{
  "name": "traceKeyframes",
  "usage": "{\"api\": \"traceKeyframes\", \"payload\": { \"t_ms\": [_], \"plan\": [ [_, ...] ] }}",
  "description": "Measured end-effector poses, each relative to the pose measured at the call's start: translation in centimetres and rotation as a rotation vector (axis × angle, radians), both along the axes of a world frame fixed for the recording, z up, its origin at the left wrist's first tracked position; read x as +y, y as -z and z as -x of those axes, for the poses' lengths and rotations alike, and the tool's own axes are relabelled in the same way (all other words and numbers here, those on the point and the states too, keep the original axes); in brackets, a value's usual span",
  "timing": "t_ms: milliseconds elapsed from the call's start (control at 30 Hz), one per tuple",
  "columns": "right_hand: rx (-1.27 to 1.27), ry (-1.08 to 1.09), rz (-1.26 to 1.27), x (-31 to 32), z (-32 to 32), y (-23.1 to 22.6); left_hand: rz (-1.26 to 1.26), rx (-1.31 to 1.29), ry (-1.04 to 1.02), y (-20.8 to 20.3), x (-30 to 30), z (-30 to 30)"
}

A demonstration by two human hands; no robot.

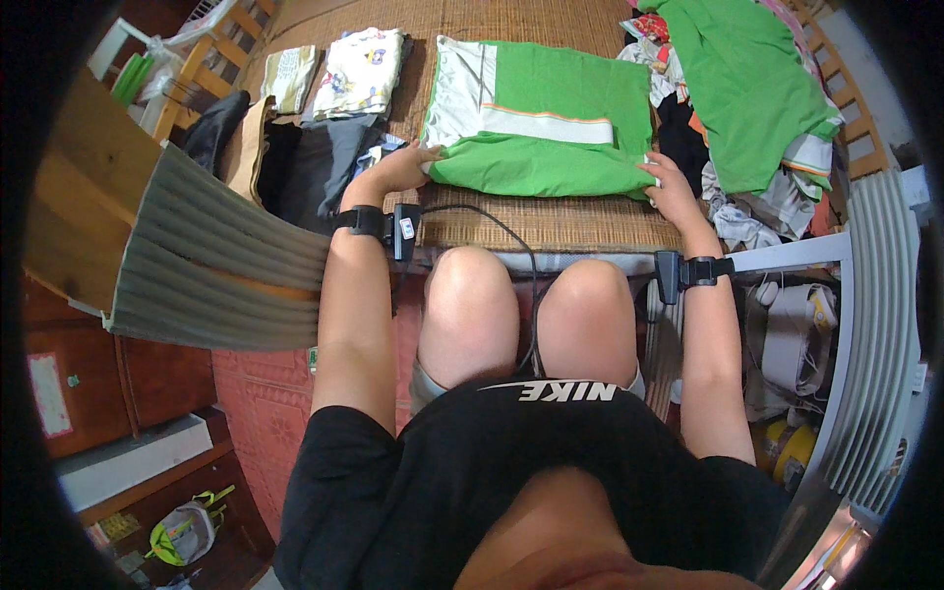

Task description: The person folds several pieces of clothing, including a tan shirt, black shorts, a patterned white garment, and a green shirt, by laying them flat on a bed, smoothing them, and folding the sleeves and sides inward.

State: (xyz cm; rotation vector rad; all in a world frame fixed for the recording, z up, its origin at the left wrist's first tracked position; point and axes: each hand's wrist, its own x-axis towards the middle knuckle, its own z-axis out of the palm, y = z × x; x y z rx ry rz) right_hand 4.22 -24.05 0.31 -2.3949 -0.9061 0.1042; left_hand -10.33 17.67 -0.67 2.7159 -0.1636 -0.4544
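A green and white garment [570, 84] lies spread on the woven mat, its near part folded over into a green flap below a white band with an orange edge. My left hand [401, 169] is closed on the near left corner of this fold, its fingertips partly hidden by the cloth. At the near right corner, my right hand [672, 187] pinches the fabric between thumb and fingers. Both arms reach forward past my knees, with a black strapped device on each wrist.
Folded clothes [359, 74] and dark garments [329, 157] lie to the left on the woven mat [472, 218]. A heap with a large green cloth [752, 88] sits at the right. A black cable [526, 256] runs between my knees. Grey corrugated panels [226, 256] flank both sides.
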Motion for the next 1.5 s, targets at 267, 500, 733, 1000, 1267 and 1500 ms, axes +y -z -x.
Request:
{"api": "traceKeyframes", "payload": {
  "t_ms": [267, 500, 733, 1000, 1267, 1500],
  "plan": [
    [0.058, -0.033, -0.039, -0.3, 0.3, 2.1, 0.230, 0.008, -0.355, -1.0, -2.3, 0.2],
    [0.495, 0.069, 0.044, 1.1, 0.9, -1.2, -0.194, 0.147, 0.086, -3.3, -1.4, 1.1],
    [0.681, -0.041, -0.139, 1.5, -6.6, -2.8, 0.614, 0.084, -0.636, -5.5, 1.9, -2.8],
    [1.326, 0.344, -0.303, 7.1, -19.1, -0.4, 0.736, 0.085, -0.791, -1.3, 6.2, -16.7],
    [1.365, 0.333, -0.723, 5.3, -20.5, 3.5, 0.807, 0.212, -0.965, -0.1, 4.4, -17.4],
    [0.921, 0.339, -0.586, 6.1, -21.7, 4.5, 0.672, -0.072, -0.875, 5.4, 7.8, -18.5]
  ]
}}
